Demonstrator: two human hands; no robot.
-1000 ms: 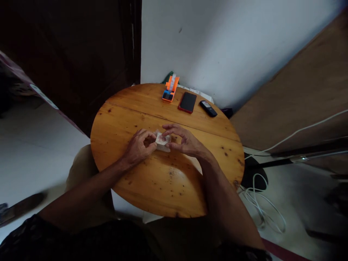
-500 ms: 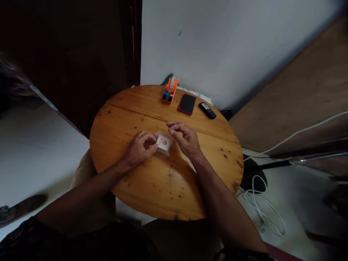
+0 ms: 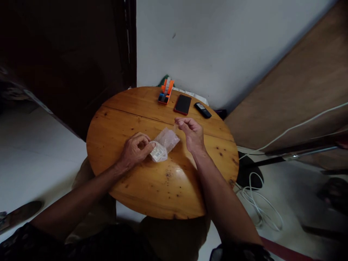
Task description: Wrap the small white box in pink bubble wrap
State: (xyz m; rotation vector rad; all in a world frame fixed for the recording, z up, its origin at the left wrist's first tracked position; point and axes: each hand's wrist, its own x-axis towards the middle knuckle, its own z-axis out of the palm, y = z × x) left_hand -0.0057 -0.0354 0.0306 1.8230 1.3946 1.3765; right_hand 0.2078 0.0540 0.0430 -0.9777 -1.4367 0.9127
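My left hand [image 3: 137,148] is closed by the small, pale, flat packet [image 3: 157,154], its thumb and fingers pinching the packet's left edge. Dark printed marks show faintly through the packet's clear covering. Translucent bubble wrap [image 3: 168,138] spreads from the packet toward the upper right, lying crumpled on the wooden table [image 3: 130,192]. Beyond the wrap's far end, my right hand [image 3: 193,134] is raised slightly, with thumb and fingertips pinched on a thin clear plastic strip [image 3: 175,127]. Whether that strip is tape or part of the wrap I cannot tell.
Along the table's far side stand an orange tape dispenser [image 3: 166,91], a dark phone with a red edge [image 3: 183,104] and a small black handset [image 3: 202,110]. A white wall [image 3: 217,47] rises behind. Coiled white cable [image 3: 261,206] lies on the floor at right.
The packet has turned over, from a red-printed face to one with dark marks, and shifted nearer me. The bubble wrap is now spread out. My right hand has moved right with a clear strip.
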